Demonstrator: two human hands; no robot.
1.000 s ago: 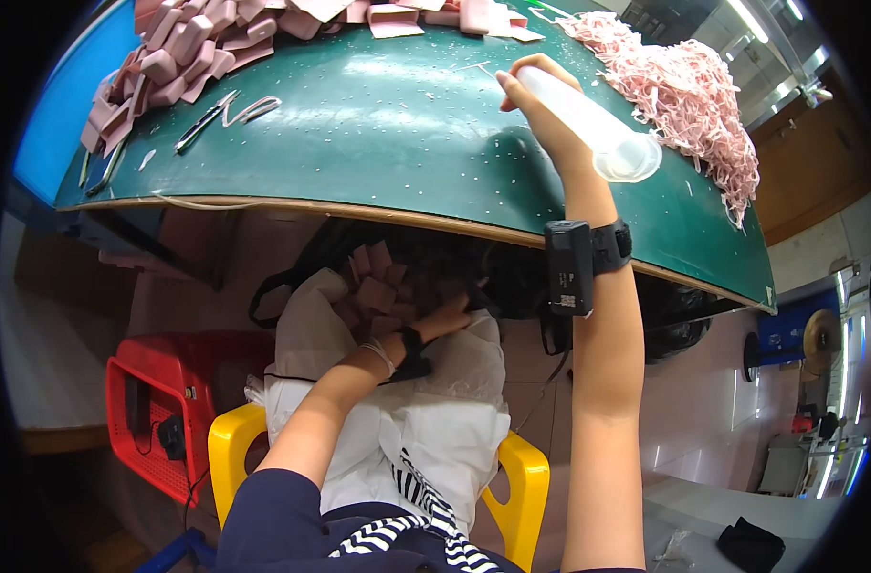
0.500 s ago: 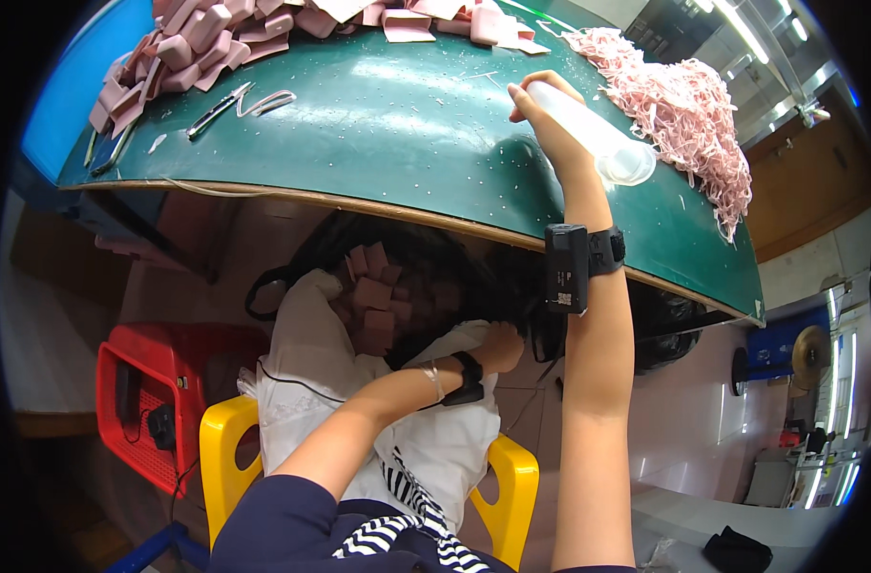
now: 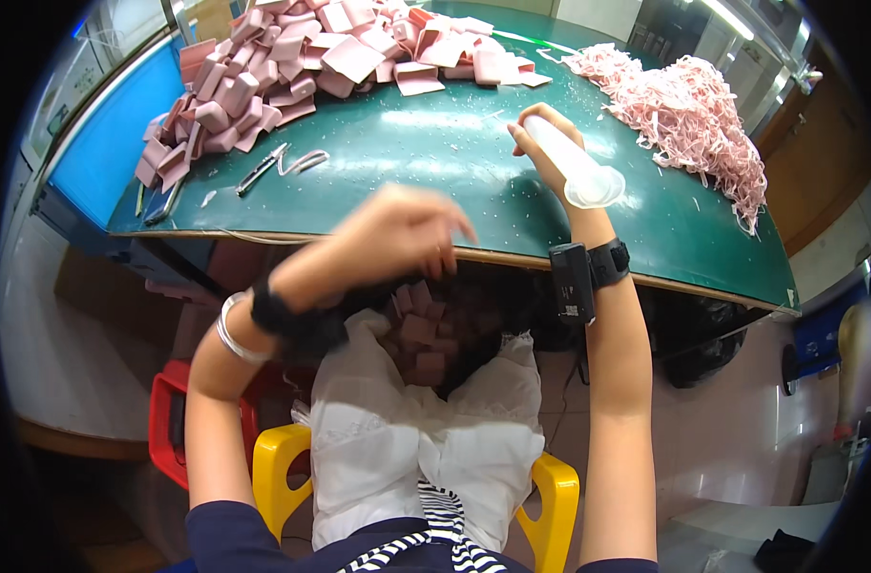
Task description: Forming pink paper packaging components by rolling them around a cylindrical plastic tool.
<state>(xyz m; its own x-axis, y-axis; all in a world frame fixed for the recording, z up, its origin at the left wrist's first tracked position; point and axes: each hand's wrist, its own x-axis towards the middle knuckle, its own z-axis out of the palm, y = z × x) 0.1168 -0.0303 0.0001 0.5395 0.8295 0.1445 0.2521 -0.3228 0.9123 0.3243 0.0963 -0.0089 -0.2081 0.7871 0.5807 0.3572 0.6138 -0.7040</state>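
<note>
My right hand (image 3: 547, 158) is closed round a translucent white, cup-like plastic tube (image 3: 598, 186) with a flared rim, above the green table. The tube's wide end points back toward my forearm. Blurred by motion, my left hand (image 3: 407, 229) hangs over the table's front edge; its fingers are loosely bent and apart, and nothing shows in them. Beyond it on the tabletop lie a slim metal tool (image 3: 262, 170) and a bent pale-pink strip (image 3: 304, 162).
Pink, block-like moulded pieces (image 3: 354, 57) are heaped at the back left of the green table (image 3: 397, 143). Thin pink strips (image 3: 707, 115) form a tangled pile at the right. Below the table, more pink pieces (image 3: 419, 329) lie in a dark bag. A red crate (image 3: 168, 430) stands by the yellow chair (image 3: 278, 468).
My left hand has risen from my lap to the table's front edge. The right hand keeps its hold on the tube, which has tilted slightly. The view has shifted, showing more of the pink heap.
</note>
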